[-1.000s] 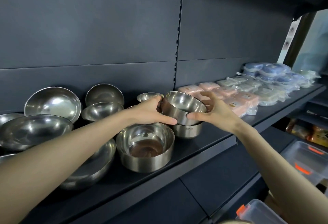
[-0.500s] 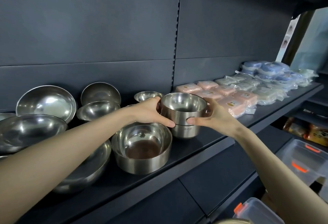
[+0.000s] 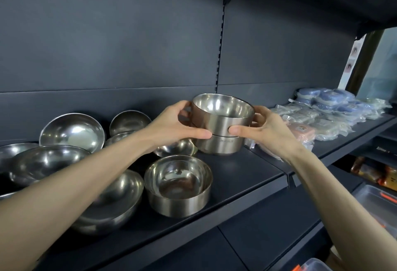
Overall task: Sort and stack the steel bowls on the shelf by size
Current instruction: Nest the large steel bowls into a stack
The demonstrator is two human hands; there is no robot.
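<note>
Both hands grip a straight-sided steel bowl (image 3: pixel 222 116): my left hand (image 3: pixel 176 126) on its left wall, my right hand (image 3: pixel 266 131) on its right. It sits nested on top of a second like bowl (image 3: pixel 219 145) that stands on the dark shelf (image 3: pixel 242 169). A wider straight-sided bowl (image 3: pixel 178 187) stands in front, nearer the shelf edge. Rounded bowls fill the left: a large one (image 3: pixel 71 133) leaning on the back wall, a smaller one (image 3: pixel 129 120) beside it, a big one (image 3: pixel 43 163), and one (image 3: pixel 120 197) under my left forearm.
Wrapped packets, pink (image 3: pixel 300 131), pale (image 3: pixel 335 124) and blue (image 3: pixel 326 99), cover the shelf to the right of the bowls. Below at the right are clear plastic bins (image 3: pixel 373 202) with orange clips. The shelf's back wall is close behind the bowls.
The held bowl has settled level onto the bowl beneath it, and the stack has shifted a little to the right. My view has moved closer and slightly left.
</note>
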